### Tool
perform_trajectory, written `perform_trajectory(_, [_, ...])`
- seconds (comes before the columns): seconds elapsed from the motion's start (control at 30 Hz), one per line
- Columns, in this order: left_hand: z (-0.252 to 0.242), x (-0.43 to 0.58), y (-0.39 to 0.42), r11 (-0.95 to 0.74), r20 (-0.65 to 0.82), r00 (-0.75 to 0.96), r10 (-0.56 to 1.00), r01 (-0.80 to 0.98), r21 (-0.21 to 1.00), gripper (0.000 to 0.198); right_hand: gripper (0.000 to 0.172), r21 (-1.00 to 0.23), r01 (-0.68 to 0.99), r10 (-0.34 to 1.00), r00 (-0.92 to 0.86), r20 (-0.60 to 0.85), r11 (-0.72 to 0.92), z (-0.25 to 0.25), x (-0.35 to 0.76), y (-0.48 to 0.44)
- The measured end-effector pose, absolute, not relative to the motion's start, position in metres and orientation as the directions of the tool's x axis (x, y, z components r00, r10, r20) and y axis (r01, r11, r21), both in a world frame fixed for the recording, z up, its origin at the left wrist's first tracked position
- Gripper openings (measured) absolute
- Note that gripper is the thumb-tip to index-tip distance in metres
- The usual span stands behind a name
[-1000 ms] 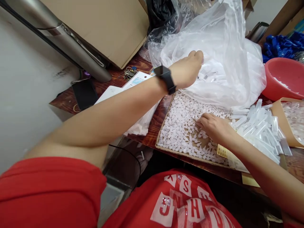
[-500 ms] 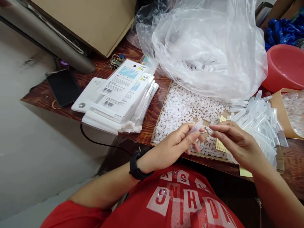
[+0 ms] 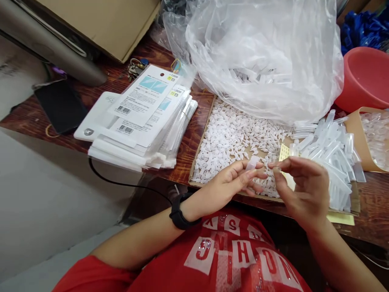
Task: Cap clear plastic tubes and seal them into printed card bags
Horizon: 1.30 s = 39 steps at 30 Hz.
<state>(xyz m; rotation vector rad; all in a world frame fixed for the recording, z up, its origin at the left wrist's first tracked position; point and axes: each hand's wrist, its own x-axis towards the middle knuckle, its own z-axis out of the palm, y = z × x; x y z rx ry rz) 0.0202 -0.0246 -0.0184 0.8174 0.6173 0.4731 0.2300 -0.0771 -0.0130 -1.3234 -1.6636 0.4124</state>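
Note:
My left hand (image 3: 234,182), with a black watch on the wrist, pinches a small clear plastic tube (image 3: 252,163) between thumb and fingers. My right hand (image 3: 299,190) is right next to it, thumb and forefinger pinched together near the tube's end on something too small to make out. Both hands hover over the near edge of a shallow cardboard tray (image 3: 197,152) filled with several small white plastic pieces (image 3: 234,138). A pile of clear tubes (image 3: 331,156) lies just right of my hands.
A big clear plastic bag (image 3: 261,61) holding more tubes stands behind the tray. A stack of packaged cards (image 3: 142,117) and a black phone (image 3: 60,106) lie at left. A red basin (image 3: 364,77) and a brown paper sheet (image 3: 358,134) are at right.
My left hand came out of the plastic bag down to the tray's near edge holding a tube. My right hand lifted off the white pieces and met it.

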Motion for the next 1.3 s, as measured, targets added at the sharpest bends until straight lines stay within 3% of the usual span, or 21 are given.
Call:
perform_trajectory(0.07, [-0.015,0.011,-0.021,0.452,-0.314,0.746,0.588,0.02,0.892,0.044,0.056,-0.871,0.411,0.943,0.069,0.325,0.27,-0.004,0.233,-0.079])
perform_trajectory(0.2, [-0.006,-0.002,-0.017,0.039,-0.188,0.795,0.577,0.203,0.978,0.038,0.058,-0.897,0.364,0.968,-0.067,0.242,0.25,0.012,0.241,-0.084])
perform_trajectory(0.37, [-0.005,-0.006,-0.018,-0.244,-0.064,0.85,0.522,0.22,0.944,0.035,0.065,-0.776,0.528,0.93,-0.305,0.204,0.344,0.024,0.252,-0.09])
perform_trajectory(0.57, [-0.009,-0.008,-0.019,-0.58,0.086,0.881,0.466,0.23,0.782,0.037,0.073,-0.685,0.598,0.866,-0.49,0.099,0.416,0.049,0.256,-0.096])
perform_trajectory(0.7, [-0.009,-0.009,-0.018,-0.573,0.133,0.899,0.417,0.147,0.806,0.035,0.076,-0.71,0.559,0.873,-0.46,0.164,0.428,0.045,0.256,-0.102])
perform_trajectory(0.87, [-0.009,-0.011,-0.02,-0.463,0.11,0.914,0.39,0.091,0.882,0.031,0.072,-0.812,0.394,0.89,-0.337,0.308,0.43,0.02,0.248,-0.109])
perform_trajectory(0.97, [-0.006,-0.01,-0.022,-0.432,0.098,0.913,0.396,0.091,0.897,0.032,0.056,-0.868,0.327,0.927,-0.147,0.345,0.374,0.009,0.236,-0.111])
perform_trajectory(1.13, [-0.005,-0.004,-0.027,-0.385,0.092,0.915,0.393,0.073,0.92,0.031,0.011,-0.938,0.227,0.962,0.012,0.273,0.263,-0.001,0.224,-0.114])
perform_trajectory(1.3, [-0.012,-0.001,-0.032,-0.449,0.18,0.889,0.422,0.032,0.893,0.031,0.005,-0.94,0.214,0.96,0.035,0.278,0.265,-0.013,0.218,-0.118])
